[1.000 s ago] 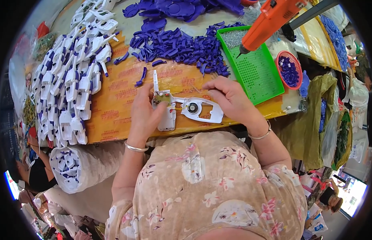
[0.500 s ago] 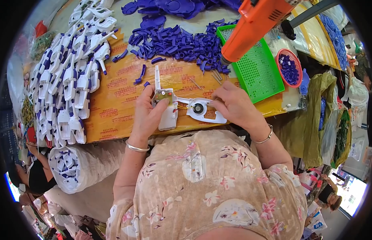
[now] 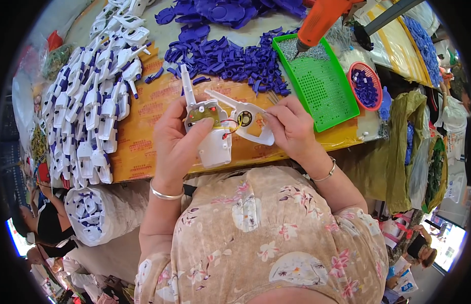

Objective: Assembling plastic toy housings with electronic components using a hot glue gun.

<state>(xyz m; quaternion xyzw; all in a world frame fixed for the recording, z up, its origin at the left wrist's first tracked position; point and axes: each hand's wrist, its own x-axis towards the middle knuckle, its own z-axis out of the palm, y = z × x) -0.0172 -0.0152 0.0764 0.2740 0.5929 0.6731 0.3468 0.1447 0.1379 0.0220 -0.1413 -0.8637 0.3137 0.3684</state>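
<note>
Exposure: bright across the middle of the frame, colours strong; tabletop (image 3: 136, 147) evenly lit, dimmer beneath its near edge. Light: diffuse, its direction hard to tell; shadows soft, gathered around the hands (image 3: 175, 139). Glare: pale sheen on the glossy tape (image 3: 250, 91) covering the tabletop; small highlights on the bracelet (image 3: 167, 195), left of centre; washed-out white panels at lower right (image 3: 452, 242) and lower left (image 3: 18, 240). Focus: white casing (image 3: 215, 152) at centre fairly crisp, finest detail soft; background toward both side rims smeared. Distortion: fisheye, edges bowed near the rim, corners black.
</note>
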